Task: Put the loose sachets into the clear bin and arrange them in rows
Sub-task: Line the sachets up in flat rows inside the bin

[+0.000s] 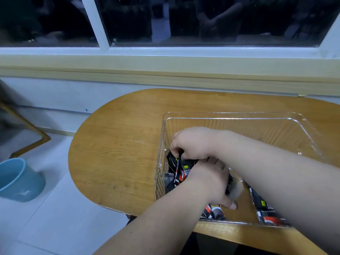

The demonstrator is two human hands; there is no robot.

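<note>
Nearest: two bare forearms cross over the front of the clear bin [239,115], which sits on the wooden table [119,144] w/ its front wall close to the table's near edge. Loose sachets, black w/ red and white print, lie flat on the bin floor by the front wall: one at front centre [213,212], another strip at front right [265,210], partly hidden by the right forearm.

Left hand [211,183] reaches in from lower left, fingers spread wide and pressed down, fingertips touching the bin floor near the front-centre sachet. Looks like it's steadying or flattening the pile rather than gripping; whether it holds anything underneath, can't tell.

Just behind, right hand [193,142] comes across from the right, fingers curled narrow and pinched on the top edge of an upright sachet bundle [176,170] at the bin's left wall. Prob. held upright against that wall so the packs stand on edge as the start of a row.

Rest of bin, far half, shows bare floor. Judging by that, arranging is at an early stage.

Farther: tiled floor w/ a blue bucket [18,181] at left, then the sill and dark window [202,21].
</note>
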